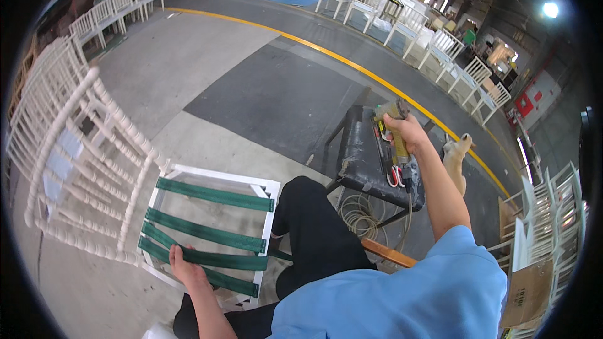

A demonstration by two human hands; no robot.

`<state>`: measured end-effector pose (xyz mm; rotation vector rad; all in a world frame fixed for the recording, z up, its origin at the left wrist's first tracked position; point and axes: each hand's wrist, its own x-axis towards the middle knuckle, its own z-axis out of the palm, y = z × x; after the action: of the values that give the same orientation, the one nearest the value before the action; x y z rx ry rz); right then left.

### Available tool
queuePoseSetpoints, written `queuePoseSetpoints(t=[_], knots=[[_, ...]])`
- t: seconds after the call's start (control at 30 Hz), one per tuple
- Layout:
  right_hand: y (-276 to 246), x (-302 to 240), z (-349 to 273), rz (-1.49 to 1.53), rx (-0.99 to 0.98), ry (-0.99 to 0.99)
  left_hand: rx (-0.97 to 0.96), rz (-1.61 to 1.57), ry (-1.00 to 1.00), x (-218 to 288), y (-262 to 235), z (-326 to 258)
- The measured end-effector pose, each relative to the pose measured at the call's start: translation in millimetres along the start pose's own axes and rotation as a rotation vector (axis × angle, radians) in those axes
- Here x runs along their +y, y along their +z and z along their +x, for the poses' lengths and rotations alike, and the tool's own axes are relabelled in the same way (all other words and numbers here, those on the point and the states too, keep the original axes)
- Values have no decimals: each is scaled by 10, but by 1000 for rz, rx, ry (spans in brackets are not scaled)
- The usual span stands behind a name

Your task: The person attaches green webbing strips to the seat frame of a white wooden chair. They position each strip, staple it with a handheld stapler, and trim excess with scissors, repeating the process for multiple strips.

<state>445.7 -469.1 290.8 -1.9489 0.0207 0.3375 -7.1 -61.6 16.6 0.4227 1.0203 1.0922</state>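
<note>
My left hand is closed at a green webbing strap, near the left side of a white chair seat frame. Several such straps cross the frame side by side; the one at my fingers runs at a slant and meets another strap. A white chair back with turned spindles rises from the frame's left. Out to the right, my right hand grips a worn yellowish air staple gun by its handle, over a black padded stool. A hose hangs below the gun.
Red-handled scissors and other tools lie on the stool. Coiled hose rests on the floor beneath. A tan dog is beyond my right arm. White chairs line the far side; more stand at right beside a cardboard box.
</note>
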Motion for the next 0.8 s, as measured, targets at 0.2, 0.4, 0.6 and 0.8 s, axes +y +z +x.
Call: queuePoseSetpoints(t=[0.2, 0.4, 0.6, 0.8], knots=[[-382, 1162, 857, 272, -124, 194, -41, -117, -303, -299, -24, -741], [-190, 1912, 1496, 479, -302, 328, -82, -128, -577, -961, -116, -2044], [-350, 2036, 1494, -16, -141, 161, 1, 115, -745, -1133, -45, -2187], [-557, 2030, 1250, -482, -36, -251, -1, 160, -592, -1265, -22, -2114]])
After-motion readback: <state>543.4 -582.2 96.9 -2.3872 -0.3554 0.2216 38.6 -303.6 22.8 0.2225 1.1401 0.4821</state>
